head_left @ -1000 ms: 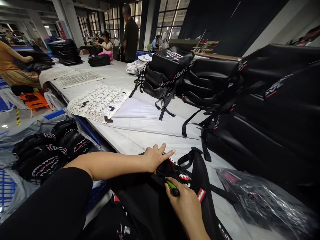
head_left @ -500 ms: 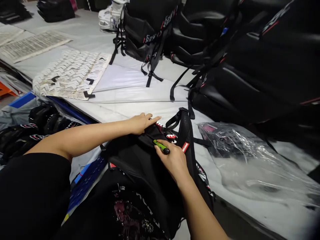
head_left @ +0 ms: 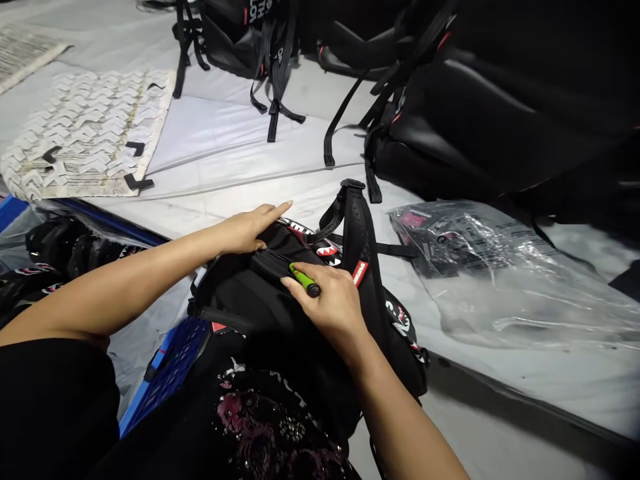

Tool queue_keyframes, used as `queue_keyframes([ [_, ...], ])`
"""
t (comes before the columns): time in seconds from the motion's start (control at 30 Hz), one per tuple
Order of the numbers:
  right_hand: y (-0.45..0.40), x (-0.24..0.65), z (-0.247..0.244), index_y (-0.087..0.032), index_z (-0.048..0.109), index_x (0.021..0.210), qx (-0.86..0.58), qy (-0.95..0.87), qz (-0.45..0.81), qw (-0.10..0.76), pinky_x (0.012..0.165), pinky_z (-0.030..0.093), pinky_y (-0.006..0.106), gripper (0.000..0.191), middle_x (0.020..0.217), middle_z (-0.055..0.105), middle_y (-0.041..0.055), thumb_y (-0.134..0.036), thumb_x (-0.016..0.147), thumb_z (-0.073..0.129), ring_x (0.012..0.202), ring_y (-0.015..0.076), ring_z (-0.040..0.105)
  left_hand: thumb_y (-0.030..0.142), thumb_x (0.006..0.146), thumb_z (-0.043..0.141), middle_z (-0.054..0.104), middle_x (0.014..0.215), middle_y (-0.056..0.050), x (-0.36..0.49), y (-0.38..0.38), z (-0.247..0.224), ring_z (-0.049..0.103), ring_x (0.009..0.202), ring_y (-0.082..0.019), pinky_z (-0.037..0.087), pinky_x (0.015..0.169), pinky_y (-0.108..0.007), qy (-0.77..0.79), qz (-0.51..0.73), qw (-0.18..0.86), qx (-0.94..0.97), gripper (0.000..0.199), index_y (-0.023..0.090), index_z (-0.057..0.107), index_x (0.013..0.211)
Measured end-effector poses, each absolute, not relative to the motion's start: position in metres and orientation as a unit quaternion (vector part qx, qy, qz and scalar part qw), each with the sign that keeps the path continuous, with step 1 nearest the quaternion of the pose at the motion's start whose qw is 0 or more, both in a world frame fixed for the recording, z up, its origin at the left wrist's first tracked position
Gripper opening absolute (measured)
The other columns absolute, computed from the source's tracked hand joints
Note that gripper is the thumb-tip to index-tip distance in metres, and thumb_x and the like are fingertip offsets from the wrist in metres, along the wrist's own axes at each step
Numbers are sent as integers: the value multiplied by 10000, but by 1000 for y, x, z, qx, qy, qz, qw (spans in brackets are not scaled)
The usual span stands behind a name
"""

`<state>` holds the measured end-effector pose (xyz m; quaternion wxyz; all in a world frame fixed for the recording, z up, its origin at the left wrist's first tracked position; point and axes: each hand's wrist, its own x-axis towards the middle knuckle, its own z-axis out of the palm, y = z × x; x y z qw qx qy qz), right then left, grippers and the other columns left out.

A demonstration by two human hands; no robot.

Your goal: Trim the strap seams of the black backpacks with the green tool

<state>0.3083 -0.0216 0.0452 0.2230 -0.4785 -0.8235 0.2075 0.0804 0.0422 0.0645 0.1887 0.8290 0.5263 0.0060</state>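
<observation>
A black backpack (head_left: 280, 300) with shark-mouth print and a red label lies across my lap against the table edge, its padded shoulder strap (head_left: 361, 233) standing up on the right. My left hand (head_left: 245, 231) pinches the far edge of the backpack, thumb on the near side and index finger stretched out over the top. In my right hand (head_left: 334, 300) is a small tool with a green and black handle (head_left: 303, 280). It points away to the left, at the dark fabric beside my left hand. Its tip cannot be made out against the black cloth.
Black backpacks (head_left: 475, 127) crowd the back right of the white table (head_left: 220, 177), straps trailing. On the right lies a clear plastic bag (head_left: 480, 287) with dark contents. A sheet with rows of white angled pieces (head_left: 90, 133) is at left. Below it, a blue crate (head_left: 175, 360) stands near more black bags.
The view has shifted, so the table things sit higher and further left. The backpack's folded top now shows more plainly between my hands. Both hands keep their hold.
</observation>
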Motion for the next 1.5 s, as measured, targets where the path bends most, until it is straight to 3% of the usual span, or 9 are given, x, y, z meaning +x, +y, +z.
queue_keyframes([
  [0.2, -17, 289, 33, -245, 722, 1075, -435, -798, 299, 291, 887, 532, 351, 213, 1070, 761, 15, -268, 887, 623, 924, 210, 716, 219, 827, 620, 542, 1230, -118, 89, 37, 71, 634, 986, -230, 471, 809, -286, 578, -68, 152, 799, 1010, 266, -64, 1569],
  [0.37, -11, 278, 25, -247, 716, 1115, -437, -780, 339, 294, 862, 544, 323, 242, 1082, 757, 11, -272, 903, 603, 936, 202, 708, 200, 830, 619, 555, 1157, -83, 85, 39, 67, 613, 981, -199, 446, 828, -254, 558, -39, 166, 812, 993, 268, -38, 1572],
  [0.53, -10, 282, 24, -240, 729, 1076, -462, -808, 253, 263, 857, 546, 374, 235, 1048, 765, 29, -296, 904, 579, 908, 227, 717, 203, 823, 631, 547, 1165, -82, 85, 40, 60, 608, 969, -201, 446, 793, -255, 561, -23, 165, 811, 1006, 290, -37, 1570],
  [0.87, -9, 276, 25, -244, 729, 1060, -463, -792, 284, 280, 880, 549, 370, 235, 1064, 762, 32, -298, 889, 577, 943, 232, 721, 177, 842, 603, 527, 1245, -104, 91, 38, 68, 625, 979, -200, 467, 816, -264, 574, -46, 175, 798, 953, 290, 1, 1572],
  [1.13, -12, 276, 23, -230, 725, 1087, -459, -778, 304, 303, 901, 547, 369, 239, 1072, 759, 37, -283, 893, 596, 953, 231, 721, 262, 712, 768, 410, 1386, -168, 101, 39, 77, 643, 1013, -275, 511, 771, -314, 588, -92, 166, 786, 1256, 311, -170, 1546],
  [1.27, -12, 280, 29, -233, 727, 1087, -469, -779, 308, 279, 865, 555, 349, 240, 1045, 764, 35, -283, 895, 592, 920, 226, 724, 172, 777, 646, 443, 1332, -174, 106, 38, 80, 661, 959, -268, 522, 743, -330, 603, -118, 135, 777, 1086, 271, -94, 1566],
  [1.37, -11, 282, 32, -225, 731, 1082, -483, -786, 294, 251, 852, 550, 366, 241, 1020, 768, 43, -281, 890, 597, 891, 236, 724, 151, 776, 615, 411, 1377, -156, 99, 41, 76, 652, 987, -232, 519, 770, -292, 577, -99, 168, 793, 1025, 275, -27, 1565],
  [1.5, -10, 278, 29, -227, 717, 1114, -449, -785, 324, 279, 889, 536, 336, 246, 1081, 758, 26, -259, 893, 614, 953, 216, 716, 155, 782, 613, 389, 1398, -145, 90, 45, 72, 648, 1005, -213, 508, 817, -273, 558, -89, 205, 799, 974, 268, 29, 1553],
])
